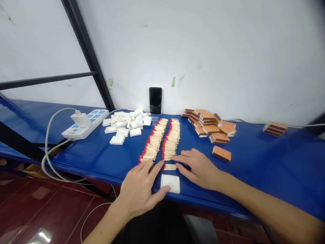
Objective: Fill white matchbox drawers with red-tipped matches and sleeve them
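My left hand (142,188) rests on the blue table's (266,169) front edge, fingers apart; its thumb touches a small white tray (170,183) and its fingertips reach the near end of a long row of red-tipped matches (154,139). My right hand (199,167) lies flat with fingers stretched, its fingertips on a small bundle of matches (169,166) just behind the white tray. A second row of matches (172,138) runs beside the first.
A heap of white inner trays (127,124) lies at the back left beside a white power strip (85,124) with grey cables. Orange matchbox sleeves (210,125) are piled at the back right, one single sleeve (221,153) nearer, a few more (275,128) farther right. A black phone (155,100) leans on the wall.
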Tool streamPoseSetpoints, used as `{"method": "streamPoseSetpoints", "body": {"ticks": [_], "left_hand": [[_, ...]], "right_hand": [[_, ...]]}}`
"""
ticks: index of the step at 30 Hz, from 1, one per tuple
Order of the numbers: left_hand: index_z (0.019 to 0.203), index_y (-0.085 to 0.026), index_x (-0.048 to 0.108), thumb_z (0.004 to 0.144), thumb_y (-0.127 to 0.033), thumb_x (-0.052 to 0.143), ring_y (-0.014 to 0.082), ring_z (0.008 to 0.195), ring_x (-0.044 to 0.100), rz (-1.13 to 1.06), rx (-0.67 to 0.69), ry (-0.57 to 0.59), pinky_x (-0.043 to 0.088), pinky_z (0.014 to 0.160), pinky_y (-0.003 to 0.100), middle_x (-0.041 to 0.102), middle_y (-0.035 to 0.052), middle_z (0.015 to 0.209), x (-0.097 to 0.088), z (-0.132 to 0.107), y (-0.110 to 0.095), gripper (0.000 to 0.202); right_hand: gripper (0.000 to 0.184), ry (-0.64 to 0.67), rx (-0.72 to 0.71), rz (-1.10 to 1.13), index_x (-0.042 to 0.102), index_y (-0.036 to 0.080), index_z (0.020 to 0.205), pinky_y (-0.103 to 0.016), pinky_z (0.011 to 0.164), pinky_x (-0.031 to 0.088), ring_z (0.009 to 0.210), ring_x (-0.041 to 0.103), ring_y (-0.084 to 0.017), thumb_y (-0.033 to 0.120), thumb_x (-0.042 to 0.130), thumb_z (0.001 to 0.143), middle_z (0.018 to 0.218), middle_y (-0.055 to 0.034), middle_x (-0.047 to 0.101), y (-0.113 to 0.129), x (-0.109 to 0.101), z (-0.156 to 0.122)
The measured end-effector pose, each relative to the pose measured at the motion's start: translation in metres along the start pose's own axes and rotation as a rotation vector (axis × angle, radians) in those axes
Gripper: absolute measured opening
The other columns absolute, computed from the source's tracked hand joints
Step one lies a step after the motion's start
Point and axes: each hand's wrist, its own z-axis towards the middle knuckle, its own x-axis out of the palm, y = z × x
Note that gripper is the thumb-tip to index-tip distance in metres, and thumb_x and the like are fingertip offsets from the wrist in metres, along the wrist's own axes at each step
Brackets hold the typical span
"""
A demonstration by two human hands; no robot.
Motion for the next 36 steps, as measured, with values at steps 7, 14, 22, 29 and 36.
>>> {"method": "streamPoseSetpoints", "body": {"ticks": [7, 14, 22, 29, 36], "left_hand": [[0.141, -0.015, 0.052, 0.096, -0.059, 0.046, 0.0337, 0.104, 0.065, -0.006, -0.014, 0.030, 0.056, 0.085, 0.047, 0.064, 0.0167, 0.119, -0.0014, -0.0006, -0.0011, 0.064], [0.142, -0.016, 0.051, 0.096, -0.059, 0.046, 0.0340, 0.103, 0.066, -0.010, -0.010, 0.021, 0.056, 0.085, 0.048, 0.064, 0.0161, 0.118, -0.0005, -0.0004, -0.0004, 0.063], [0.143, -0.016, 0.050, 0.096, -0.058, 0.046, 0.0332, 0.102, 0.066, -0.009, -0.009, 0.023, 0.056, 0.084, 0.047, 0.064, 0.0156, 0.118, -0.0003, -0.0001, -0.0008, 0.063], [0.143, -0.016, 0.050, 0.097, -0.059, 0.044, 0.0335, 0.102, 0.066, -0.001, -0.004, 0.024, 0.056, 0.084, 0.048, 0.063, 0.0164, 0.118, 0.0004, 0.0004, -0.0003, 0.063], [0.142, -0.015, 0.051, 0.097, -0.058, 0.045, 0.0330, 0.102, 0.066, -0.005, -0.002, 0.000, 0.056, 0.084, 0.047, 0.064, 0.0159, 0.116, 0.0009, 0.0001, -0.0008, 0.063]], "right_hand": [[0.032, 0.003, -0.023, 0.024, 0.068, 0.022, 0.123, -0.037, 0.084, 0.038, 0.089, 0.064, -0.021, 0.027, 0.043, 0.104, 0.095, -0.0052, 0.068, -0.0006, -0.0001, -0.0008], [0.031, -0.003, -0.035, 0.032, 0.069, 0.022, 0.120, -0.035, 0.080, 0.037, 0.086, 0.063, -0.020, 0.027, 0.043, 0.104, 0.092, -0.0043, 0.068, -0.0003, -0.0003, -0.0001], [0.029, -0.014, -0.028, 0.047, 0.068, 0.023, 0.120, -0.036, 0.081, 0.036, 0.087, 0.063, -0.021, 0.027, 0.045, 0.103, 0.094, -0.0041, 0.069, -0.0006, 0.0007, -0.0007], [0.028, -0.016, -0.050, 0.046, 0.069, 0.022, 0.117, -0.035, 0.079, 0.035, 0.084, 0.063, -0.020, 0.025, 0.046, 0.102, 0.091, -0.0039, 0.068, -0.0004, 0.0002, -0.0005], [0.029, -0.005, -0.082, 0.041, 0.071, 0.022, 0.111, -0.034, 0.079, 0.036, 0.081, 0.062, -0.019, 0.024, 0.043, 0.102, 0.086, -0.0034, 0.066, -0.0003, -0.0019, -0.0006]]}}
